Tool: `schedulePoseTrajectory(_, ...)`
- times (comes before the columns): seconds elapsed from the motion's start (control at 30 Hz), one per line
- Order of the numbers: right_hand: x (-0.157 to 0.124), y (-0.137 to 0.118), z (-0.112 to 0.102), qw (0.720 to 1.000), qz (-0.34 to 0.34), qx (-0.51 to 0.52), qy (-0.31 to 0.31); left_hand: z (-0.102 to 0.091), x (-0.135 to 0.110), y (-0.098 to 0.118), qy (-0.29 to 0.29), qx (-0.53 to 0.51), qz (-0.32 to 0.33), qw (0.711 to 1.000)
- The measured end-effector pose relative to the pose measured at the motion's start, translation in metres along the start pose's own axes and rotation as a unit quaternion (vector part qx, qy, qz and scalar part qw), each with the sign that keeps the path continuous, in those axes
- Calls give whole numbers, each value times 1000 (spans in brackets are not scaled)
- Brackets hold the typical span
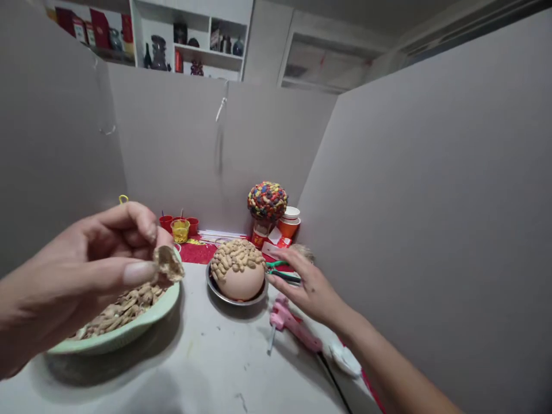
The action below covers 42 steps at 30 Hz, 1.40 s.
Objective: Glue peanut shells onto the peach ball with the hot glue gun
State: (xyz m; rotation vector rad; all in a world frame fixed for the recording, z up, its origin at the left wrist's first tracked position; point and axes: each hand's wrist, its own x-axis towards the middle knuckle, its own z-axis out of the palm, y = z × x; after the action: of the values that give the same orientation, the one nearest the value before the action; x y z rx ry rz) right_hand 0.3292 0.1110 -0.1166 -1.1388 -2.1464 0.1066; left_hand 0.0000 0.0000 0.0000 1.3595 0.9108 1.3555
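Note:
Close to the camera, my left hand pinches a piece of peanut shell, its hollow inside showing. Below that hand is a pale green basin holding many peanut shells. A tan ball rests in a shallow metal bowl; peanut shells cover its upper part. My right hand is at the ball's right side, fingers apart and holding nothing; whether its fingertips touch the ball I cannot tell. Green-handled pliers lie behind its fingers, partly hidden.
A pink glue gun with a black cord lies right of the bowl. Behind stand a multicoloured ball on a cup, stacked paper cups, red cups and a yellow-filled cup. Grey panels enclose the table.

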Motion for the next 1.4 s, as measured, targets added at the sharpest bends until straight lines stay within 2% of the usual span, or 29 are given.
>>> schedulePoseTrajectory(0.07,24,-1,7,999,-19,29,5,6,10,-10,-80,-19,-37,996)
schedulePoseTrajectory(0.1,35,1,13,999,-22,42,5,9,15,-17,-101,-20,-54,993)
schedulePoseTrajectory(0.23,69,15,41,995,-28,87,-45,19,37,-44,-89,17,-107,990)
schedulePoseTrajectory(0.37,83,29,59,988,-5,128,-87,24,61,-64,-79,49,-138,986)
schedulePoseTrajectory(0.57,86,35,62,975,53,196,-87,29,89,-88,-100,49,-149,983)
schedulePoseTrajectory(0.83,85,40,64,961,141,231,-64,42,101,-103,-101,85,-138,982)
schedulePoseTrajectory(1.17,83,31,68,962,138,231,-46,62,114,-113,-114,170,-82,975)
schedulePoseTrajectory(1.4,82,33,70,962,135,235,-34,65,120,-125,-112,234,-39,965)
